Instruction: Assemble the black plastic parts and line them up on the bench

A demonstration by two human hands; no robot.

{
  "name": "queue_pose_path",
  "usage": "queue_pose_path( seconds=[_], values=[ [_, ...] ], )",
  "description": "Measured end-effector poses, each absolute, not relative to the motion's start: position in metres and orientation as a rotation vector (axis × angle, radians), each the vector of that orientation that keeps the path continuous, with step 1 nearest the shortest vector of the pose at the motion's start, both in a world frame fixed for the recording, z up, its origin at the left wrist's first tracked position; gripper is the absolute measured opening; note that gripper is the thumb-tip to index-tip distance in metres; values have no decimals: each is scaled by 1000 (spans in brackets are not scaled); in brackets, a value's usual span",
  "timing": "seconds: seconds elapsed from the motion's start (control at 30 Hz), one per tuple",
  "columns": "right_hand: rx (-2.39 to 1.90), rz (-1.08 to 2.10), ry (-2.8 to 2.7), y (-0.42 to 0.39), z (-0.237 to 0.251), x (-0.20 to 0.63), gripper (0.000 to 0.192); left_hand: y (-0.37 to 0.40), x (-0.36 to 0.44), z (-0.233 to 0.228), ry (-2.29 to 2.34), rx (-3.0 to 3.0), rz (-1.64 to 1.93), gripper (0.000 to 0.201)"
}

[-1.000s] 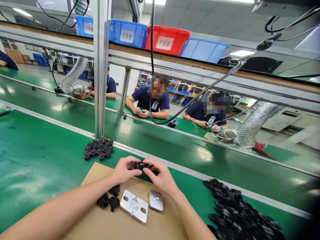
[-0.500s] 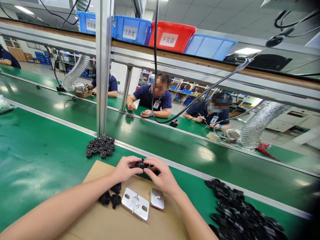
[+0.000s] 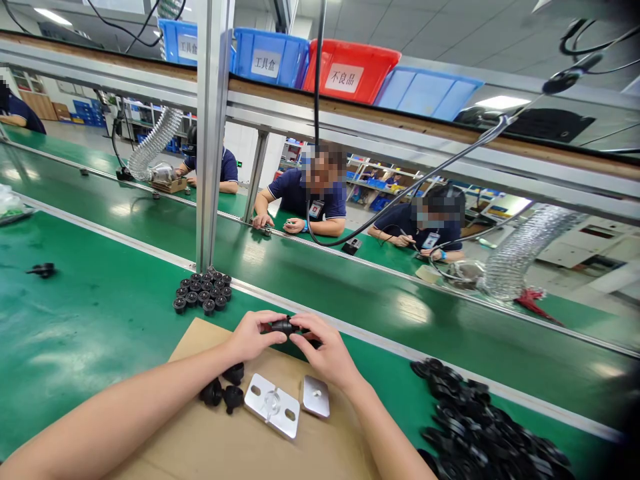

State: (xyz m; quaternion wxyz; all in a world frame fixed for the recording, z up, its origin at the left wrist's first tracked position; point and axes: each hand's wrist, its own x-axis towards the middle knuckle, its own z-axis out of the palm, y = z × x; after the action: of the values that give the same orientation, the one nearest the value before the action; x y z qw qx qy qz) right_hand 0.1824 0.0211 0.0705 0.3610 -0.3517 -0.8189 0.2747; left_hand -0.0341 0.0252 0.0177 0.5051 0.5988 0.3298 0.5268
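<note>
Both hands meet above the far edge of the brown cardboard sheet (image 3: 200,440) on the green table (image 3: 90,320). The left hand (image 3: 253,337) and the right hand (image 3: 327,353) pinch one small black plastic part (image 3: 283,326) between their fingertips, each grip narrow around it; its exact shape is hard to make out. The hold matches a second ago, though the hands sit slightly lower. A stray black piece (image 3: 43,269) has come into view far left.
</note>
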Motion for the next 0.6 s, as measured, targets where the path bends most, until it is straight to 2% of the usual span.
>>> queue_pose_path(
  seconds=[0.33, 0.6],
  values=[
    [-887, 611, -2216, 20, 76, 182, 24, 27, -34, 11, 840, 1424, 1260, 51],
    [-905, 475, -2330, 20, 74, 187, 28, 24, -34, 18, 880, 1442, 1272, 46]
  ],
)
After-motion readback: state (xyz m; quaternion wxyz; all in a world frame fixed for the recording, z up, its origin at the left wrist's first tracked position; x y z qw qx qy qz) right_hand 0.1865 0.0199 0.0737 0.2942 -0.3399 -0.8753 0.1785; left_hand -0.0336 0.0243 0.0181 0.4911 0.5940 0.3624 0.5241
